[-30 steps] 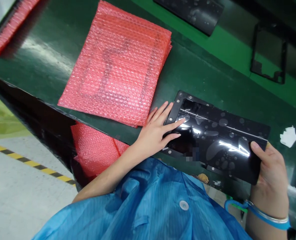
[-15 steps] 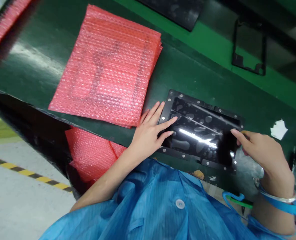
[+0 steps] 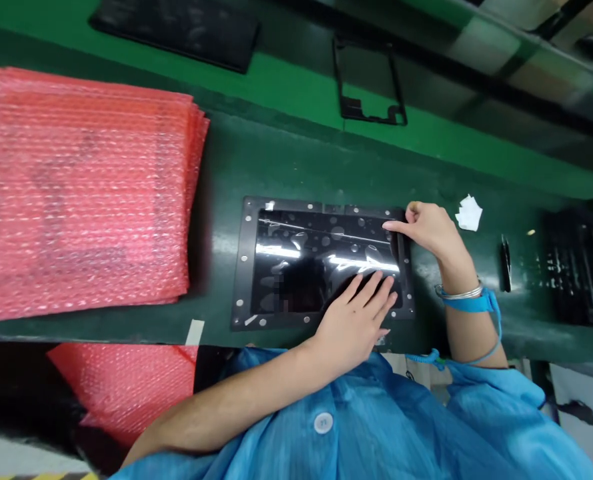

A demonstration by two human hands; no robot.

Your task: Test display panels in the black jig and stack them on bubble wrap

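The screen point(image 3: 311, 267) sits in its black frame point(image 3: 243, 267) on the desk point(image 3: 286, 160), bubbled film point(image 3: 337, 235) still on; the left hand point(image 3: 356, 323) rests spread, gripping nothing, the right hand point(image 3: 429, 228) half-curled at a corner, hold unclear.

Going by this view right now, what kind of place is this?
Probably an electronics assembly bench: a glossy black screen panel on the green work surface, a coiled blue wrist strap, and stacked red bubble-wrap bags.

A dark green workbench point(image 3: 286, 167) stands above a pale floor point(image 3: 1, 459)
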